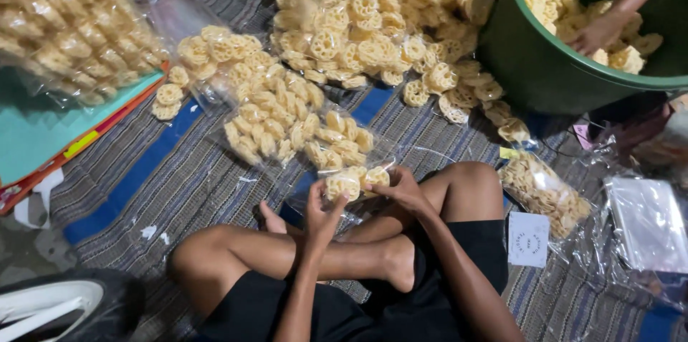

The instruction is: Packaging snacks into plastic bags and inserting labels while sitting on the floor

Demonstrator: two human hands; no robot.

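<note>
I sit cross-legged on a striped woven mat (179, 184). My left hand (321, 213) and my right hand (398, 188) together grip a small clear plastic bag of round lattice crackers (352, 181) just above my knees. Each hand pinches one side of the bag. Filled clear cracker bags (279, 123) lie on the mat right in front of my hands.
A large heap of bagged crackers (373, 19) fills the top centre, another bag pile (64, 26) the top left. Another person's hand (598, 32) reaches into a green tub (530, 62) of crackers at top right. Empty plastic bags (648, 224) and a white label card (528, 239) lie right.
</note>
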